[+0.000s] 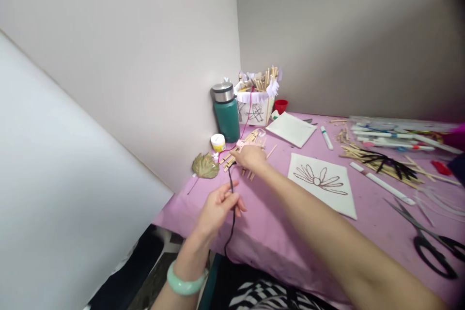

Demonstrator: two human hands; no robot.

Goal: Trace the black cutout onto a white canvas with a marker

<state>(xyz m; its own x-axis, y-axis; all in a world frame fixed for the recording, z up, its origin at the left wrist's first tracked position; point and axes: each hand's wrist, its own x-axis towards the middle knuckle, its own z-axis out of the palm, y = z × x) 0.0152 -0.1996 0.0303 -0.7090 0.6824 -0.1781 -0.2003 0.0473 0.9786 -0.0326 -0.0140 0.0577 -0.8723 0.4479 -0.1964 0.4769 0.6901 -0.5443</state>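
My left hand (218, 206), with a pale green bangle on its wrist, is pinched on a thin black cord (231, 189) near the table's front-left edge. The cord runs up to my right hand and hangs down over the edge. My right hand (250, 156) reaches forward with fingers curled over a pile of small wooden sticks (250, 143), holding the cord's upper end. A dried leaf (205, 166) lies left of that hand.
On the pink tablecloth (269, 223) lie a flower drawing on white paper (321, 181), a blank white sheet (290, 128), black scissors (430, 242) and markers (395, 135). A teal flask (225, 111), a small yellow jar (218, 142), a stick-filled box (256, 99) and a red cup (280, 105) stand at the back.
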